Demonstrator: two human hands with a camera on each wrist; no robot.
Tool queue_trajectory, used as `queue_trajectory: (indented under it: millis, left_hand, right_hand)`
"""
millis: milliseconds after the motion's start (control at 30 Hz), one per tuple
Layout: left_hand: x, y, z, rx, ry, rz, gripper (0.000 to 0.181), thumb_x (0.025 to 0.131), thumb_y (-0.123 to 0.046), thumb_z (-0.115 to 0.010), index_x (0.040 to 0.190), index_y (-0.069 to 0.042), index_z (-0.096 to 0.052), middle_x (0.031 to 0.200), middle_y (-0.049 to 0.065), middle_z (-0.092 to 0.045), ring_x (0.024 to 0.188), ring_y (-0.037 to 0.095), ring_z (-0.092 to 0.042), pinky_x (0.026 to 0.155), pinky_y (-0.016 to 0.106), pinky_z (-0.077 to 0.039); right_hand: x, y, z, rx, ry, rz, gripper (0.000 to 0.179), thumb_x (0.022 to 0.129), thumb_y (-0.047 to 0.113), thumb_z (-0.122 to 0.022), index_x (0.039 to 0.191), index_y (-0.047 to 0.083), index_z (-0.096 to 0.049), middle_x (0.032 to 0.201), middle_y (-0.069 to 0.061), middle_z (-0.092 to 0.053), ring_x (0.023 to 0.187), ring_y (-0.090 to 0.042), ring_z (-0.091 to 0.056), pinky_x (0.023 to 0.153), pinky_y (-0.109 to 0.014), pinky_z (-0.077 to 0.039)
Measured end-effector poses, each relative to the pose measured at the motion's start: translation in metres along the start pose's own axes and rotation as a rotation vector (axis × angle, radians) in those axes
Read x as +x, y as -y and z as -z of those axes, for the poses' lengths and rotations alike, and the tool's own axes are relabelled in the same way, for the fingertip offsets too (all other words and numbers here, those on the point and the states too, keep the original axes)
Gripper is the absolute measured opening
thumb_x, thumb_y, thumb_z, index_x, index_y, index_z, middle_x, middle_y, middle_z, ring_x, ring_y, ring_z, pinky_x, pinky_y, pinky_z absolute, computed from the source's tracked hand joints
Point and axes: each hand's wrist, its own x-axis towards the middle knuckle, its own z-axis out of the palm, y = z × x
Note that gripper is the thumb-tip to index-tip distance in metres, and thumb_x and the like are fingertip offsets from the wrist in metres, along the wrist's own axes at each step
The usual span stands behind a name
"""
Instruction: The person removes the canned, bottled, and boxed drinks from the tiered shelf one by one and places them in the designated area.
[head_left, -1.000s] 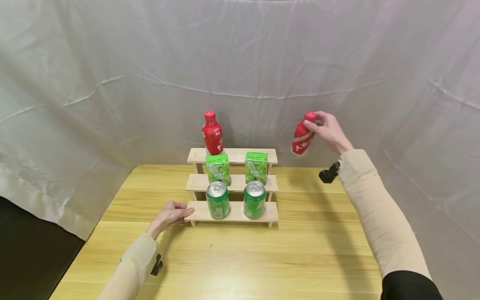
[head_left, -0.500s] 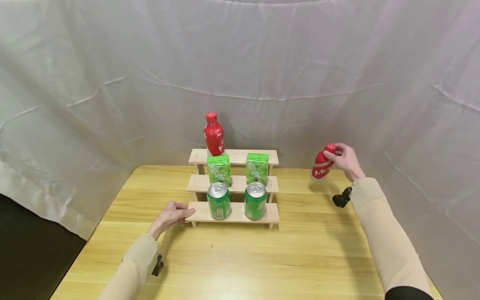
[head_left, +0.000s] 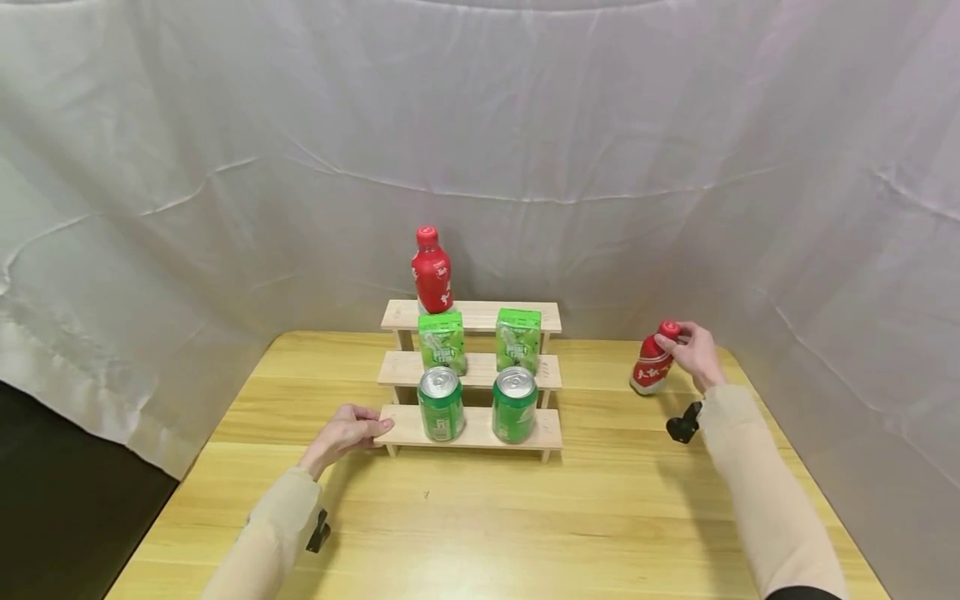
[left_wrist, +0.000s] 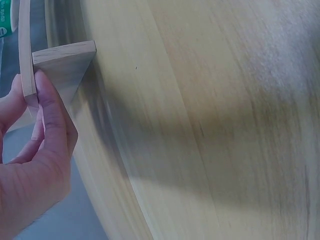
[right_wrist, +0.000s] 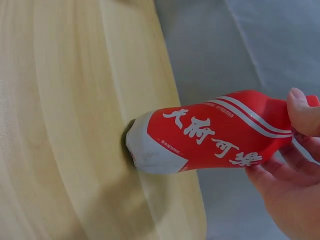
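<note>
My right hand [head_left: 695,354] grips a red bottle [head_left: 652,365] by its neck, right of the rack. The bottle tilts slightly, and in the right wrist view its white base [right_wrist: 142,145] is at the tabletop. With thumb and fingers, my left hand [head_left: 347,435] pinches the left end of the lowest board of a three-step wooden rack [head_left: 478,426]. A second red bottle [head_left: 432,277] stands at the left of the top step. Two green cartons [head_left: 442,343] stand on the middle step and two green cans [head_left: 441,408] on the lowest.
The rack stands on a wooden table [head_left: 480,533]. A grey curtain [head_left: 495,125] hangs behind the table and along its sides. A black area [head_left: 67,492] lies beyond the table's left edge.
My right hand has carried the red bottle from the air beside the top step rightward and down to the tabletop. My left hand keeps its hold on the rack.
</note>
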Motion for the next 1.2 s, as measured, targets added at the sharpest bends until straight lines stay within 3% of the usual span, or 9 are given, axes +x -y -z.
queue_trajectory:
  millis: [200,367,533,633,800,933,1067,1200]
  left_hand:
    - [0.000,-0.001,-0.001,-0.006,0.024,-0.014,0.036,0.096,-0.010,-0.065,0.116,0.018,-0.053,0.085,0.001,-0.064,0.076,0.008,-0.064,0.072,0.022,-0.059]
    - [0.001,-0.002,-0.001,0.001,0.025,-0.009,0.036,0.096,-0.010,-0.065,0.115,0.018,-0.054,0.085,0.002,-0.066,0.075,0.008,-0.064,0.074,0.023,-0.060]
    - [0.001,-0.003,0.001,0.007,0.013,-0.007,0.037,0.096,-0.010,-0.066,0.116,0.018,-0.054,0.085,0.001,-0.067,0.075,0.008,-0.064,0.072,0.022,-0.059]
    - [0.001,-0.002,0.002,0.010,0.011,-0.013,0.036,0.096,-0.010,-0.066,0.116,0.018,-0.054,0.085,0.001,-0.067,0.076,0.008,-0.064,0.072,0.021,-0.059]
    - [-0.001,-0.001,0.001,0.008,0.009,-0.009,0.035,0.096,-0.010,-0.066,0.115,0.017,-0.054,0.086,0.002,-0.066,0.077,0.008,-0.065,0.074,0.022,-0.060]
    - [-0.001,-0.001,0.001,0.018,-0.001,0.000,0.033,0.096,-0.011,-0.066,0.113,0.015,-0.056,0.085,0.000,-0.065,0.076,0.007,-0.063,0.073,0.022,-0.059]
    - [-0.002,-0.001,0.000,0.021,-0.005,0.006,0.030,0.096,-0.012,-0.066,0.111,0.013,-0.057,0.083,-0.001,-0.064,0.073,0.007,-0.061,0.070,0.021,-0.058]
    - [-0.002,-0.002,-0.002,0.028,-0.017,0.013,0.032,0.096,-0.011,-0.067,0.112,0.014,-0.057,0.082,-0.001,-0.063,0.072,0.007,-0.060,0.069,0.020,-0.058]
  right_hand:
    - [0.000,-0.004,0.000,-0.012,0.010,0.000,0.059,0.104,0.019,-0.054,0.145,-0.017,-0.033,0.143,-0.040,-0.043,0.128,-0.048,-0.049,0.097,-0.038,-0.051]
    - [-0.001,0.012,0.007,-0.033,0.059,0.024,0.066,0.103,0.021,-0.057,0.149,-0.015,-0.027,0.150,-0.040,-0.034,0.137,-0.052,-0.040,0.113,-0.056,-0.043]
    - [0.006,0.068,0.013,-0.074,0.108,0.124,0.080,0.100,0.027,-0.064,0.156,-0.005,-0.018,0.163,-0.031,-0.019,0.150,-0.050,-0.022,0.124,-0.062,-0.023]
    - [0.012,0.116,0.007,-0.098,0.114,0.214,0.078,0.098,0.028,-0.066,0.156,-0.003,-0.023,0.162,-0.028,-0.025,0.151,-0.045,-0.025,0.126,-0.058,-0.021]
    - [0.018,0.189,-0.021,-0.067,0.162,0.333,0.070,0.097,0.023,-0.067,0.151,-0.006,-0.034,0.158,-0.027,-0.036,0.149,-0.040,-0.033,0.127,-0.051,-0.026]
    - [0.016,0.233,-0.053,-0.028,0.239,0.380,0.068,0.097,0.022,-0.067,0.150,-0.005,-0.036,0.156,-0.025,-0.040,0.147,-0.037,-0.037,0.126,-0.047,-0.029]
    - [0.010,0.262,-0.089,0.000,0.307,0.391,0.068,0.097,0.026,-0.067,0.151,-0.003,-0.037,0.154,-0.023,-0.044,0.144,-0.034,-0.042,0.123,-0.044,-0.034]
    - [0.005,0.278,-0.123,0.050,0.356,0.386,0.069,0.096,0.029,-0.067,0.151,0.000,-0.038,0.153,-0.021,-0.045,0.143,-0.032,-0.045,0.121,-0.043,-0.038]
